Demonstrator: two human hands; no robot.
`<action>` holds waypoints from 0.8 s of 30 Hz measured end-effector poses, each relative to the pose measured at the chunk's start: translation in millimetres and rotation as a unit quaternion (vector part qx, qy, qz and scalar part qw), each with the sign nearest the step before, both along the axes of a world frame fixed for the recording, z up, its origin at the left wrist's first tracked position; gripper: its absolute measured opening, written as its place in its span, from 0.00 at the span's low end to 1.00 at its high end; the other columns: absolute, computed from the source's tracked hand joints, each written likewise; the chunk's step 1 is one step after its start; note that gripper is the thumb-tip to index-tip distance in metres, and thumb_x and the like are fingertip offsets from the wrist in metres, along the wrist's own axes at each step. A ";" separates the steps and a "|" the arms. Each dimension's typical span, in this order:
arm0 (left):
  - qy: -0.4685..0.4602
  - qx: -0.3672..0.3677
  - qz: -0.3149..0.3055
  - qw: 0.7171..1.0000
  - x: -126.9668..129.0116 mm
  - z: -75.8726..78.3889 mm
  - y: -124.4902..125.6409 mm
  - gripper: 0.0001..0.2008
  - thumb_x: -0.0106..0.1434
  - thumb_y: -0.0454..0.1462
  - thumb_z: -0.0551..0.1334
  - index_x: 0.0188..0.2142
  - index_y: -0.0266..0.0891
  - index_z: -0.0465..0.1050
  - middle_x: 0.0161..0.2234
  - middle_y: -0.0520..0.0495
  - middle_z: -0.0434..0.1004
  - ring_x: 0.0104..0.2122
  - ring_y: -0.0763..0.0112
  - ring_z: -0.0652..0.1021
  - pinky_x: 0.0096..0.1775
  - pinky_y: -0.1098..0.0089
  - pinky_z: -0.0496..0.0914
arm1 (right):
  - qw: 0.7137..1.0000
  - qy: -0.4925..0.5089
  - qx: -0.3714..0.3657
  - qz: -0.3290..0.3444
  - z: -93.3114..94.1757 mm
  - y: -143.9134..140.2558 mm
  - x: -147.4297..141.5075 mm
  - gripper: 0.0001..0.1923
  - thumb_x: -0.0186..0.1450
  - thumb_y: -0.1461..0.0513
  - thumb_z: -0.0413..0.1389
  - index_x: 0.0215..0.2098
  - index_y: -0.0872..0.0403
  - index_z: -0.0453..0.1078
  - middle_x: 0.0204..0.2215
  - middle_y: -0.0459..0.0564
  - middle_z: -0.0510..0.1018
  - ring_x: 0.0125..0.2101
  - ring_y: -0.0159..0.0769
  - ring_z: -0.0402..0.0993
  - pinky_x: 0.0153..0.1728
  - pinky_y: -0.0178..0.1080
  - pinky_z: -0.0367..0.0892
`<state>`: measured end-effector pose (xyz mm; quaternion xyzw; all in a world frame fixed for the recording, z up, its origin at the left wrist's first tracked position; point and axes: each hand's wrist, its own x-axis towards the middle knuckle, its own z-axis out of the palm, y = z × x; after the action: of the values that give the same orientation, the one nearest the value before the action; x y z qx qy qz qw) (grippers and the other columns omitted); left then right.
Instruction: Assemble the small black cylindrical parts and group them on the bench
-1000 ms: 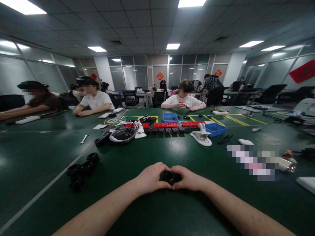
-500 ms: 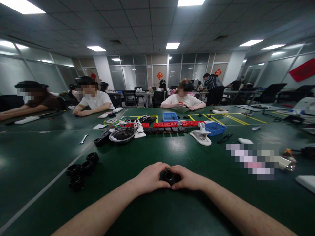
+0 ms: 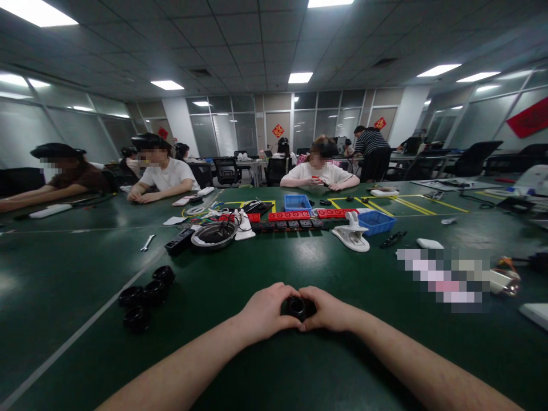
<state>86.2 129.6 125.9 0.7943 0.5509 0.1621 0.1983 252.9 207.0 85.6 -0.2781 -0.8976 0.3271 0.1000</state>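
A black round part with a hole in its top (image 3: 296, 307) is gripped between both my hands, low over the green table (image 3: 299, 371) or on it. My left hand (image 3: 265, 312) curls around its left side, thumb in front and fingers behind. From the other side my right hand (image 3: 329, 310) does the same, and the fingertips and thumbs of the two hands nearly meet. Its lower part and sides are hidden by my fingers. To the left, several similar black round parts (image 3: 154, 291) stand in a close group.
A wrench (image 3: 148, 243) lies at the left. Farther off are a round metal dish (image 3: 214, 244), red socket strips (image 3: 291, 216), a white clip base (image 3: 353, 238) and blue trays (image 3: 377, 222). A person (image 3: 320, 171) handles something red across the table.
The whole view has shifted slightly. Both hands keep their hold on the black round part, with only a very small movement.
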 end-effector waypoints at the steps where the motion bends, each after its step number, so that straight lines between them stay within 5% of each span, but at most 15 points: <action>1: 0.003 0.003 0.009 1.000 1.1 -1.2 -0.8 0.19 0.48 0.45 0.62 0.40 0.44 0.64 0.36 0.51 0.66 0.36 0.68 0.69 0.35 0.72 0.63 | 1.000 -0.004 0.009 -0.012 -0.7 -1.6 -1.3 0.22 0.42 0.55 0.62 0.33 0.56 0.65 0.29 0.45 0.69 0.30 0.34 0.63 0.28 0.33 0.58; 10: 0.041 0.032 0.096 0.994 4.5 -10.0 -4.0 0.19 0.47 0.47 0.61 0.37 0.42 0.63 0.34 0.52 0.66 0.33 0.68 0.69 0.33 0.70 0.63 | 0.977 -0.032 0.186 -0.101 -6.7 -22.7 -12.8 0.25 0.47 0.46 0.55 0.33 0.56 0.65 0.28 0.51 0.69 0.30 0.38 0.64 0.30 0.37 0.56; 24: -0.010 -0.002 -0.019 1.000 -4.1 -2.2 4.9 0.20 0.48 0.45 0.62 0.40 0.42 0.65 0.35 0.51 0.66 0.34 0.69 0.69 0.33 0.72 0.62 | 0.997 0.012 0.028 0.065 3.7 0.2 3.5 0.21 0.48 0.55 0.60 0.38 0.55 0.66 0.33 0.47 0.68 0.36 0.37 0.62 0.36 0.37 0.58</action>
<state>82.1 134.5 123.7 0.8023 0.5343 0.1654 0.2086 256.4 207.2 89.4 -0.2120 -0.9214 0.3107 0.0973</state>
